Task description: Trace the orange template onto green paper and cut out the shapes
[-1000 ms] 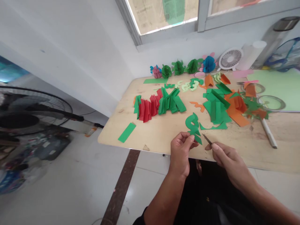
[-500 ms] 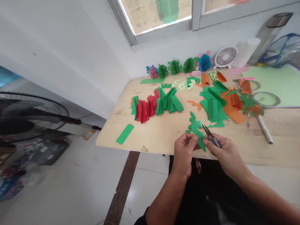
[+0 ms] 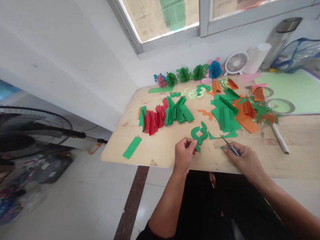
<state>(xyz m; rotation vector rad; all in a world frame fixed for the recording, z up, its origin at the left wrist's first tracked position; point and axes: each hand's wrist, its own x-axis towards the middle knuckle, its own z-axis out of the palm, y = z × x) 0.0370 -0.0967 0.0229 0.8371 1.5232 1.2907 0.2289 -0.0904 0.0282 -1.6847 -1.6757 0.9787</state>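
Right now, the left hand (image 3: 186,150) pinches a curly green cutout (image 3: 194,134) by its lower end, over the table (image 3: 160,146) near its front edge. Apart from it, the right hand (image 3: 241,156) curls around scissors (image 3: 233,149), blades together and pointing away, with a tiny scrap (image 3: 222,147) at the thumb tip. Beyond the scissors lie a green offcut (image 3: 232,134) and a green pile (image 3: 226,115); an orange squiggle (image 3: 207,114) lies past the cutout.

At the table (image 3: 160,146), left hand (image 3: 184,154) and right hand (image 3: 245,159) are bare; below its edge, black clothing (image 3: 207,206) bears a tiny yellowish mark (image 3: 222,213); a black sleeve (image 3: 148,232) ends near the left elbow.
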